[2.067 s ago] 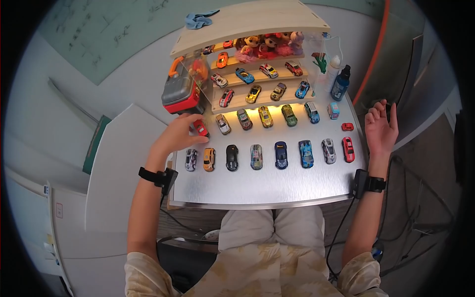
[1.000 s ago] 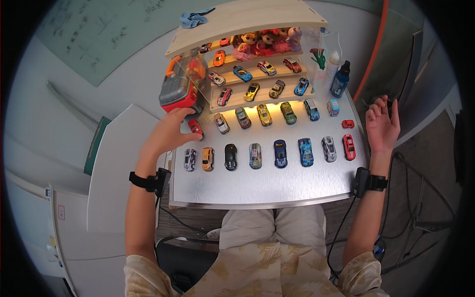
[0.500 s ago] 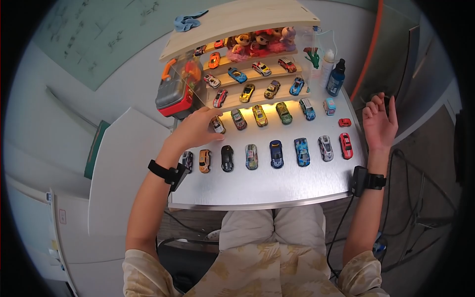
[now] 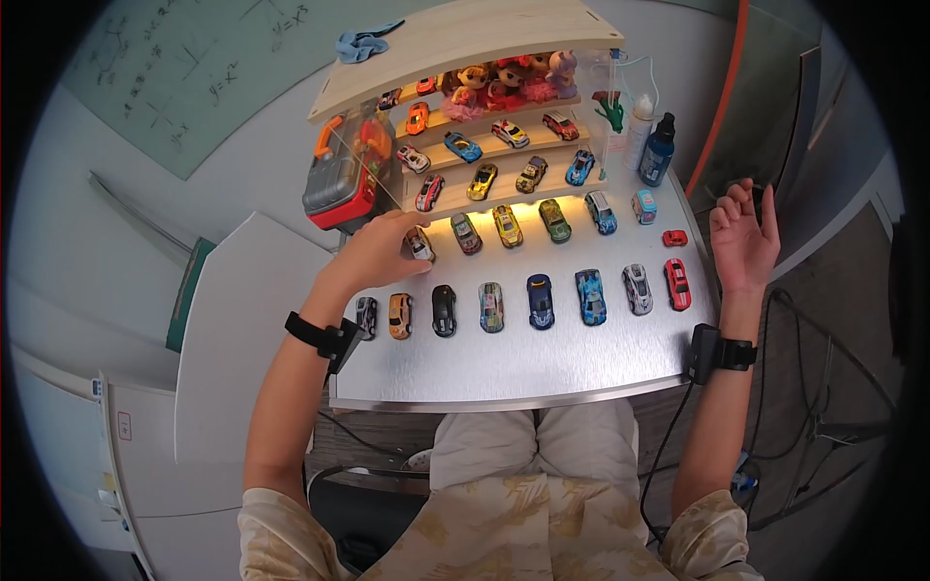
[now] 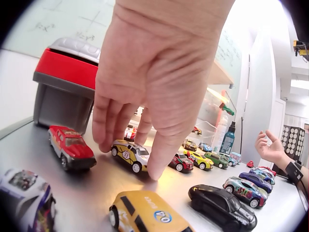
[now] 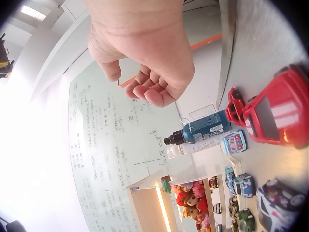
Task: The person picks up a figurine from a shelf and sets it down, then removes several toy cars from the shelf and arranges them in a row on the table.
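the left hand (image 5: 145,82) has straight fingers resting over a white toy car (image 5: 130,154) on the counter (image 4: 542,363), its long axis running crosswise beneath the fingertips. the right hand (image 4: 744,242) hovers loosely curled, holding nothing.

A small white-and-yellow toy car (image 5: 131,153) stands on its wheels on the metal desk (image 4: 542,363), leftmost in the row under the lit shelf, with a red toy car (image 5: 71,146) just to its left.
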The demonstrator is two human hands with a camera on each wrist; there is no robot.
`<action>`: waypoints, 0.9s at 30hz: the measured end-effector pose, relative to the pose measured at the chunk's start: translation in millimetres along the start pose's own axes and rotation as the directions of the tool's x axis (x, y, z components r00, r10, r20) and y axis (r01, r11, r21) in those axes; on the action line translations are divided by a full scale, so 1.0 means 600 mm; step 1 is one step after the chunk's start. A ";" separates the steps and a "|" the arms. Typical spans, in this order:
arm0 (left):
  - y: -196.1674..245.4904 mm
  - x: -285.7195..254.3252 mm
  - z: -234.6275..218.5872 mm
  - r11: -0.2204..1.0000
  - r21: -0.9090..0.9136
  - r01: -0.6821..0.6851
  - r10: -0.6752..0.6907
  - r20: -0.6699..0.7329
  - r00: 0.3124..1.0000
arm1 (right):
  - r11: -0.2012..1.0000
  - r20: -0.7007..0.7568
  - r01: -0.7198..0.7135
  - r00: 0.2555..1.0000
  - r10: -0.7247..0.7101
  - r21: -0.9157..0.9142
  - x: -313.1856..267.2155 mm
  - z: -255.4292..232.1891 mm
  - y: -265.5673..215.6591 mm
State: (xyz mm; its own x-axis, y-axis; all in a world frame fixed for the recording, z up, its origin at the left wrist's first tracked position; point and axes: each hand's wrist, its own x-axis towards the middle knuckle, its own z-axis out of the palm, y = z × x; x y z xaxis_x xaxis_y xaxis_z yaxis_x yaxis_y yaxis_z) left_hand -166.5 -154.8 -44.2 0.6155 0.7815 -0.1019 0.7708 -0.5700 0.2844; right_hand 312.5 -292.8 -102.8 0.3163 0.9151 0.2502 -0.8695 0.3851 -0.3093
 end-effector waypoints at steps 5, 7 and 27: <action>-0.003 0.000 0.000 1.000 -0.006 0.019 -0.019 0.012 1.000 | 1.000 0.003 0.001 1.000 -0.001 -0.002 0.001 -0.001 0.000; -0.003 0.001 0.000 1.000 -0.017 0.024 -0.024 0.018 1.000 | 1.000 0.000 0.003 1.000 -0.003 -0.005 0.001 -0.001 0.000; 0.073 0.056 0.022 0.991 0.056 -0.119 0.121 -0.042 0.992 | 1.000 0.003 -0.003 1.000 0.003 0.024 0.000 -0.004 -0.002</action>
State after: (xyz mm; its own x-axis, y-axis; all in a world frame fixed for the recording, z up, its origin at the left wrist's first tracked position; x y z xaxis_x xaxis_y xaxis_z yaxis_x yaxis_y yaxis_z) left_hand -109.9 -156.7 -47.8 0.6970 0.7166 -0.0263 0.7001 -0.6722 0.2409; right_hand 314.5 -293.2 -104.3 0.3125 0.9160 0.2515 -0.8793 0.3791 -0.2881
